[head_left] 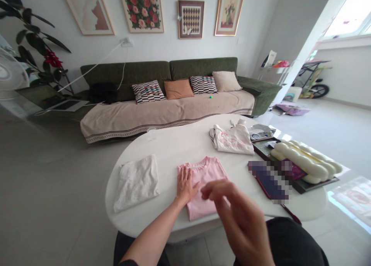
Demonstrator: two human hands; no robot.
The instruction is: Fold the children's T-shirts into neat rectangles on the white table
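Note:
A pink shirt (207, 173) lies folded into a rough rectangle on the white table (179, 142), its neckline away from me. My left hand (186, 185) rests flat on the shirt's left side, fingers stretched out. Closer to the camera, my right hand (239, 210) is raised over the shirt's near right part and hides some of it. Its fingers are loosely bent, thumb apart from them, with nothing visible in between. To the left lies a folded light grey garment (138, 183). A folded white garment (233, 138) with a pink print sits farther back on the right.
Right of the shirt lies a blurred-out dark flat object (268, 181) with a strap. Beyond it, a dark tray (303, 187) carries a pale yellow bubble-shaped object (307, 160). A green sofa (124, 73) with cushions stands behind the table; a laptop (68, 105) is at left.

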